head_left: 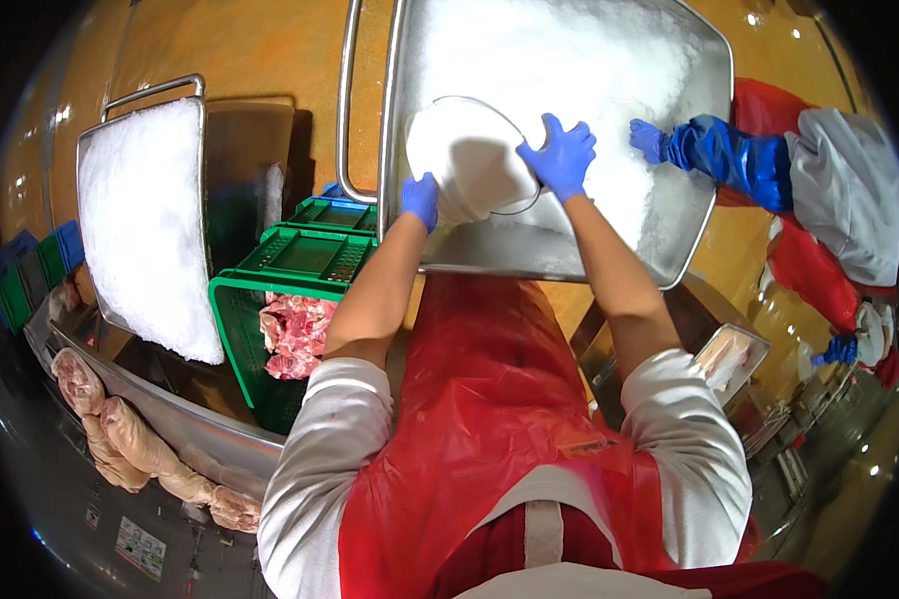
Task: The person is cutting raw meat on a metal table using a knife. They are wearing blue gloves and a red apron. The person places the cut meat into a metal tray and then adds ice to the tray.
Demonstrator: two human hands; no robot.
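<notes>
A white bucket (469,160) with a thin wire handle lies tilted in a large steel bin (509,250) full of white crushed ice (559,60). My left hand (421,201), in a blue glove, grips the bucket's left side. On its other side, my right hand (561,160), also blue-gloved, has its fingers spread over the ice. The thumb of that hand reaches the bucket's edge near the wire handle. Part of the bucket's inside is in shadow, and I cannot tell how much ice it holds.
Another person's blue-gloved hand (649,141) reaches over the bin's right side. At left stand a second ice-filled bin (145,230) and a green crate (260,394) with raw meat (297,334). Large pale meat pieces (145,444) lie along a steel edge. A tray (734,361) sits at right.
</notes>
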